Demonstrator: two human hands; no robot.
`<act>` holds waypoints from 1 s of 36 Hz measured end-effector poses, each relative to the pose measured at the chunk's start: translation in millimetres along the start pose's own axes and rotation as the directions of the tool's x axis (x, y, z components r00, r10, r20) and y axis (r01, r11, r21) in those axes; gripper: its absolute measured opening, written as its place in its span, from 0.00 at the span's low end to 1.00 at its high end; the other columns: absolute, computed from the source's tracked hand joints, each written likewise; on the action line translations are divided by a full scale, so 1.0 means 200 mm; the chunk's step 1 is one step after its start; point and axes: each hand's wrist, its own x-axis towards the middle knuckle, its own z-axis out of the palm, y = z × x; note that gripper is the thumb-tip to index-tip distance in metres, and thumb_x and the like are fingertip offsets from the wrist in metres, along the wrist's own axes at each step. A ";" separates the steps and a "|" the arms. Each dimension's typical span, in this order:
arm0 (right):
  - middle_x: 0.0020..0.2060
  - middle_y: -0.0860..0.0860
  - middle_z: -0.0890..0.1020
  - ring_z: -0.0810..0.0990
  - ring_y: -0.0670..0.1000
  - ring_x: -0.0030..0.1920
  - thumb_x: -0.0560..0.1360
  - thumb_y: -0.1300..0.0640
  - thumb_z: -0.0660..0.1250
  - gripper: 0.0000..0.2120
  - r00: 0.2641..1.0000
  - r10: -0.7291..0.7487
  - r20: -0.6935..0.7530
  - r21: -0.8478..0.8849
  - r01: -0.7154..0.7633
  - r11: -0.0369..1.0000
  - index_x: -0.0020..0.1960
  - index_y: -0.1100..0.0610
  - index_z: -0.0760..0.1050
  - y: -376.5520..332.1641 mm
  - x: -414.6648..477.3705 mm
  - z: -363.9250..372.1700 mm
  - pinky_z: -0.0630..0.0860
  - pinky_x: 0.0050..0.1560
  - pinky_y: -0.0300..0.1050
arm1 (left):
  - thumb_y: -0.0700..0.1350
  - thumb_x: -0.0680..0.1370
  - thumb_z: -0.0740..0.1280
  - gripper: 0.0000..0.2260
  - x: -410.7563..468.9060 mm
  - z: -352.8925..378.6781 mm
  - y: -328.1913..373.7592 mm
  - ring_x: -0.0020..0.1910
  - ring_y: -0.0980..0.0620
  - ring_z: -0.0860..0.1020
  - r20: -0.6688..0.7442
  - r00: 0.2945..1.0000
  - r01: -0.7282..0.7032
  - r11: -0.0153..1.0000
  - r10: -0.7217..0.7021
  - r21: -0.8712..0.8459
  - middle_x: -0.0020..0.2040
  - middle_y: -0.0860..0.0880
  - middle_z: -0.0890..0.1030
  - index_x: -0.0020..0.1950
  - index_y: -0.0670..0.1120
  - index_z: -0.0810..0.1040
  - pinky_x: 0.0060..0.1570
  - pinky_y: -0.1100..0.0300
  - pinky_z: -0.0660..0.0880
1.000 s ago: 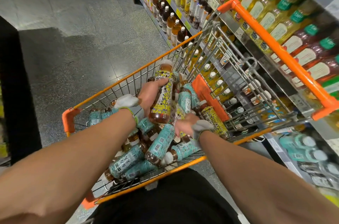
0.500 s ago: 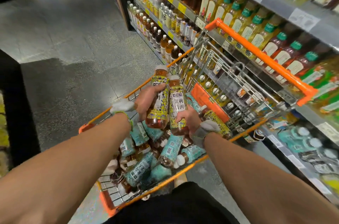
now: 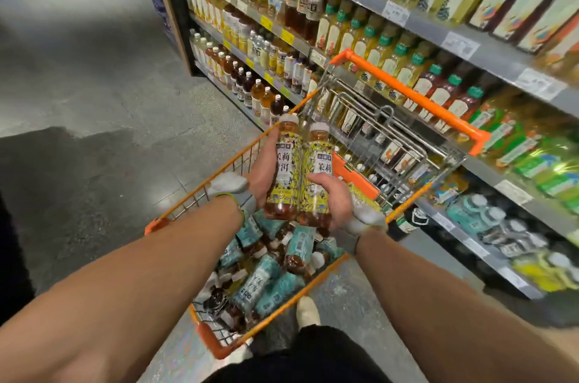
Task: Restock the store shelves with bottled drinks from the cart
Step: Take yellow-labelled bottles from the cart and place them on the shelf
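My left hand (image 3: pixel 264 171) grips a yellow-labelled tea bottle (image 3: pixel 284 169) upright above the cart. Beside it, touching, my right hand (image 3: pixel 333 199) holds a second yellow-labelled bottle (image 3: pixel 319 175), also upright. Both bottles have white caps and brown tea showing at the bottom. Below them the orange-rimmed wire cart (image 3: pixel 200 188) holds several teal-labelled bottles (image 3: pixel 260 282) lying in a heap. The store shelves (image 3: pixel 463 44) run along the right, packed with rows of bottled drinks.
The cart's orange handle (image 3: pixel 407 94) and folded wire child seat (image 3: pixel 385 138) stand between my hands and the shelves. Grey floor (image 3: pixel 94 84) stretches to the left and ahead. My shoe (image 3: pixel 308 310) shows under the cart's near edge.
My right hand has picked a second yellow bottle out of the cart. Both hands have lifted their bottles higher, side by side, and the view has tilted up toward the shelves.
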 end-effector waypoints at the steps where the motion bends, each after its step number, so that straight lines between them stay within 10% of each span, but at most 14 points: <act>1: 0.53 0.47 0.84 0.80 0.45 0.55 0.75 0.52 0.70 0.11 1.000 -0.017 -0.005 -0.017 0.017 1.000 0.52 0.57 0.84 0.01 -0.02 -0.02 0.72 0.59 0.44 | 0.63 0.82 0.56 0.27 -0.02 0.01 -0.02 0.76 0.48 0.66 -0.001 1.000 -0.021 0.998 0.021 0.066 0.76 0.49 0.69 0.77 0.50 0.69 0.73 0.49 0.61; 6: 0.62 0.60 0.81 0.78 0.63 0.63 0.74 0.56 0.72 0.07 0.996 0.072 -0.044 -0.014 -0.073 0.997 0.49 0.57 0.85 0.06 -0.13 -0.11 0.71 0.68 0.64 | 0.40 0.73 0.69 0.04 -0.04 0.08 -0.12 0.44 0.65 0.78 0.060 0.997 -0.044 0.991 0.037 0.125 0.40 0.65 0.81 0.46 0.44 0.80 0.52 0.57 0.71; 10: 0.66 0.65 0.77 0.77 0.68 0.63 0.69 0.57 0.75 0.07 0.976 0.107 -0.188 0.068 -0.096 0.993 0.45 0.59 0.85 0.12 -0.23 -0.22 0.71 0.66 0.68 | 0.36 0.67 0.69 0.12 -0.08 0.22 -0.18 0.35 0.61 0.76 0.168 0.985 -0.078 0.982 0.049 0.173 0.27 0.64 0.77 0.27 0.52 0.78 0.39 0.62 0.73; 15: 0.51 0.60 0.83 0.81 0.64 0.56 0.55 0.42 0.75 0.25 0.947 0.058 -0.316 0.053 -0.043 0.998 0.46 0.57 0.84 0.16 -0.35 -0.40 0.75 0.60 0.62 | 0.33 0.63 0.67 0.15 -0.14 0.41 -0.20 0.37 0.59 0.79 0.203 0.979 -0.053 0.985 0.018 0.164 0.36 0.52 0.80 0.45 0.46 0.70 0.33 0.64 0.74; 19: 0.55 0.57 0.80 0.79 0.61 0.59 0.54 0.39 0.74 0.40 0.916 0.037 -0.400 0.076 -0.007 0.997 0.59 0.61 0.75 0.17 -0.44 -0.59 0.76 0.60 0.62 | 0.36 0.58 0.68 0.40 -0.19 0.63 -0.21 0.64 0.40 0.73 0.250 0.968 -0.066 0.956 -0.008 0.286 0.69 0.38 0.73 0.72 0.39 0.65 0.47 0.58 0.71; 22: 0.70 0.59 0.73 0.72 0.61 0.69 0.55 0.38 0.73 0.51 0.909 0.048 -0.414 0.062 -0.024 0.998 0.72 0.60 0.67 0.13 -0.48 -0.72 0.70 0.68 0.62 | 0.37 0.53 0.66 0.53 -0.22 0.78 -0.18 0.69 0.40 0.70 0.304 0.953 -0.090 0.955 0.000 0.282 0.73 0.39 0.70 0.80 0.43 0.56 0.63 0.46 0.73; 28: 0.69 0.59 0.75 0.74 0.61 0.67 0.52 0.39 0.68 0.52 0.860 0.001 -0.511 0.040 0.023 0.999 0.73 0.60 0.67 0.06 -0.55 -1.07 0.71 0.67 0.60 | 0.36 0.49 0.62 0.53 -0.32 1.19 -0.10 0.38 0.46 0.72 0.359 0.933 -0.141 0.947 0.029 0.290 0.36 0.43 0.74 0.77 0.42 0.59 0.35 0.55 0.68; 32: 0.74 0.58 0.69 0.69 0.60 0.72 0.52 0.42 0.68 0.53 0.842 -0.003 -0.539 0.114 0.076 0.991 0.75 0.58 0.64 0.03 -0.61 -1.39 0.69 0.68 0.62 | 0.36 0.50 0.62 0.50 -0.41 1.54 -0.08 0.33 0.47 0.73 0.430 0.899 -0.207 0.945 0.081 0.254 0.40 0.41 0.76 0.74 0.49 0.62 0.30 0.58 0.67; 36: 0.79 0.48 0.59 0.63 0.47 0.71 0.53 0.44 0.67 0.56 0.808 -0.004 -0.589 0.157 0.120 0.980 0.81 0.50 0.55 -0.02 -0.68 -1.61 0.63 0.57 0.46 | 0.36 0.50 0.61 0.28 -0.47 1.79 -0.08 0.35 0.47 0.74 0.453 0.887 -0.229 0.939 0.092 0.256 0.37 0.44 0.77 0.48 0.54 0.68 0.36 0.53 0.69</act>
